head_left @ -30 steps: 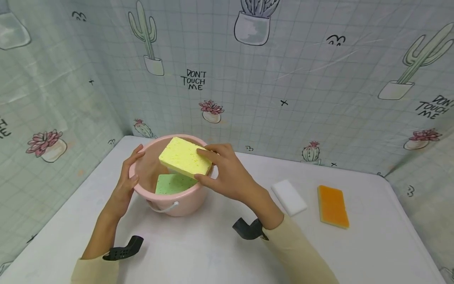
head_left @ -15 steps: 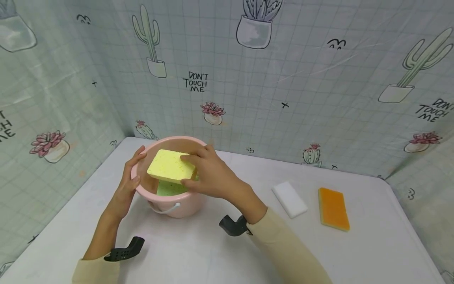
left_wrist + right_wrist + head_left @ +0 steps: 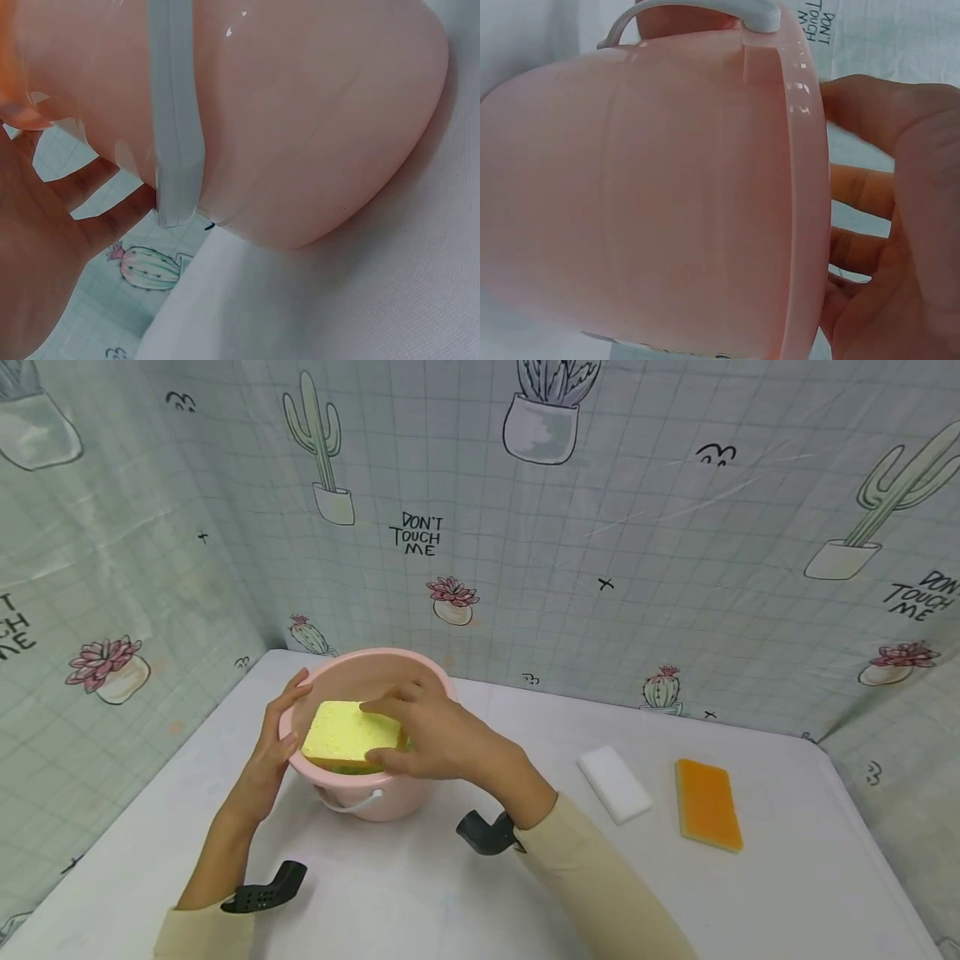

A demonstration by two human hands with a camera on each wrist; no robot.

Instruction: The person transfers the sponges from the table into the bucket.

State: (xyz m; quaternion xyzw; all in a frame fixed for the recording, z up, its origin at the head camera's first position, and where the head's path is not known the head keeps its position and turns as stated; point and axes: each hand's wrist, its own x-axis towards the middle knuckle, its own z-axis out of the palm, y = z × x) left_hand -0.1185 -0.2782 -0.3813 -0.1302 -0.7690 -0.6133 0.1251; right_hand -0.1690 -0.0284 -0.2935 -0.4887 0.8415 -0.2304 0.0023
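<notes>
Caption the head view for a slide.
Right hand holding a yellow sponge in a pink bucket, left hand gripping the bucket, white block and orange sponge on the table.

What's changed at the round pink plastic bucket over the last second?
The right hand moved the yellow rectangular sponge leftward and down, deeper into the round pink plastic bucket, and still grips it. Nothing was let go. The left hand stays on the bucket's rim; the white rectangular block and orange rectangular sponge stayed put.
</notes>
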